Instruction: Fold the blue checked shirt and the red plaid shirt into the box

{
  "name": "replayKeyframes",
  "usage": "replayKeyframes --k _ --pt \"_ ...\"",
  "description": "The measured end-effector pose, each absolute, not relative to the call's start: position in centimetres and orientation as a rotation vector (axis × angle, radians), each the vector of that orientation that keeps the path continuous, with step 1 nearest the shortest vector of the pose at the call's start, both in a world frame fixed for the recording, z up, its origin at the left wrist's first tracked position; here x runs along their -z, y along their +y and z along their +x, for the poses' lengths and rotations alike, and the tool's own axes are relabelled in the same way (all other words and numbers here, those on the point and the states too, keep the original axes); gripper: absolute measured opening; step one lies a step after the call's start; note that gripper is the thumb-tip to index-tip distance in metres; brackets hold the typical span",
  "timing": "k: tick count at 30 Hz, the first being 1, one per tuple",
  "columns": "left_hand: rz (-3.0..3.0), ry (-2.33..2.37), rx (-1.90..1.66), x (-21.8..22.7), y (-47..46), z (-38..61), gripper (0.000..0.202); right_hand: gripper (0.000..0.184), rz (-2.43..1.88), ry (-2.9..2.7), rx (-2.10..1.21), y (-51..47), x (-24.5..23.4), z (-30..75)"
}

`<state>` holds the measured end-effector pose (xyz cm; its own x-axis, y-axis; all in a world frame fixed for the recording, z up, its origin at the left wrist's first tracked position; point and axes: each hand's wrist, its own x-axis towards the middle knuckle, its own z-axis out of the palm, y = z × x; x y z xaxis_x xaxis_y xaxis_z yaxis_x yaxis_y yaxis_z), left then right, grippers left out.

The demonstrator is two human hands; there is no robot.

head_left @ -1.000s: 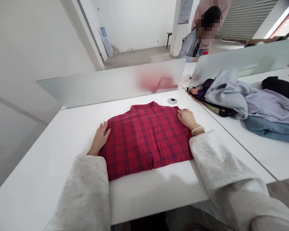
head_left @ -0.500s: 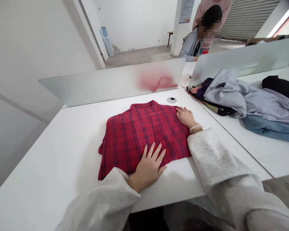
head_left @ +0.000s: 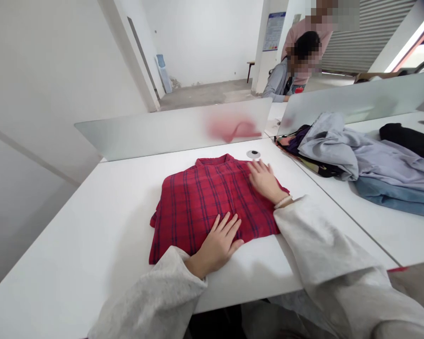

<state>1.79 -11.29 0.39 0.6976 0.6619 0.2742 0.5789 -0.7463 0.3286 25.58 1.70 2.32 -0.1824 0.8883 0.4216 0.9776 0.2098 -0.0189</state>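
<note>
A folded red plaid shirt (head_left: 201, 197) lies collar-away on the white table (head_left: 102, 235). My left hand (head_left: 219, 242) rests flat and open on the shirt's near edge, fingers spread. My right hand (head_left: 265, 180) lies flat and open on the shirt's far right shoulder, near the collar; a bead bracelet is on that wrist. Both arms wear grey sleeves.
A frosted divider (head_left: 169, 129) stands behind the shirt, with a round cable hole (head_left: 253, 154) in the table near it. A pile of grey, blue and dark clothes (head_left: 363, 155) lies on the right-hand table. Two people (head_left: 297, 61) are beyond the dividers.
My left hand moved from the shirt's left edge to its near edge. My right hand slid inward along the shirt's top right. The shirt's left side looks folded in.
</note>
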Motion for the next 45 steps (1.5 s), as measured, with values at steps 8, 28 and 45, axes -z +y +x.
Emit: replayKeyframes --k 8,28,45 --pt "2.568 1.24 -0.867 0.1 -10.2 0.3 0.035 0.054 -1.165 -2.631 -0.035 -7.1 0.0 15.9" --pt "1.918 2.351 -0.558 2.2 -16.5 -14.3 0.07 0.06 -1.789 -2.229 0.083 -8.7 2.9 35.0" --pt "1.375 2.028 -1.27 -0.1 -18.3 -12.3 0.04 0.04 -1.823 -1.494 -0.434 -14.6 0.4 35.4"
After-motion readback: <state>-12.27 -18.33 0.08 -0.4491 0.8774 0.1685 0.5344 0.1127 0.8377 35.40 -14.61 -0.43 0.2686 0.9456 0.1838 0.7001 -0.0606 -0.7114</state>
